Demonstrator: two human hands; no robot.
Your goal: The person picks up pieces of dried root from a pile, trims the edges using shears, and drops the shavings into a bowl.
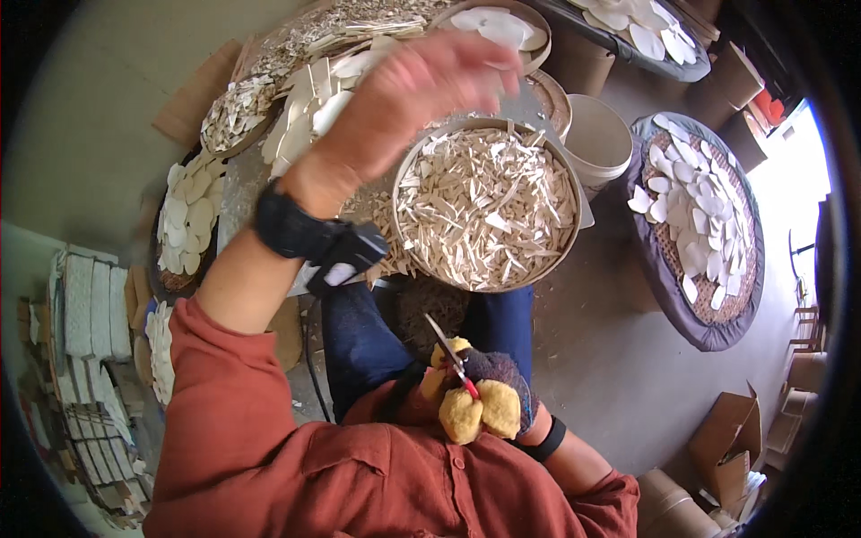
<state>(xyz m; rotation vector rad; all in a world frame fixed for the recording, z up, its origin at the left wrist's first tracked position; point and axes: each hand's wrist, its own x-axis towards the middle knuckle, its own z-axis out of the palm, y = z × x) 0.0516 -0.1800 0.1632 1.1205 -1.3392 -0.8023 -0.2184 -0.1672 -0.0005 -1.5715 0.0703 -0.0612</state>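
My left hand point(421, 94) is raised over the far side of the work surface, its fingers stretched out and blurred by motion, with nothing seen in it. A black band and a small black device sit on that wrist. Below it lies a round shallow tray point(574, 229) full of pale, thin chips point(489, 206). Close to my body, my right hand point(489, 381) wears a dark glove and thick yellow finger covers. It is closed around a small knife point(444, 341) with a red handle, the blade pointing up and to the left.
A white bucket point(596, 134) stands right of the tray. Farther right, a round cloth-edged basket point(708, 332) carries pale flat slices. More slices and chip heaps lie at the left and back. Cardboard boxes point(726, 430) stand at the lower right, stacked bundles point(90, 305) at the left.
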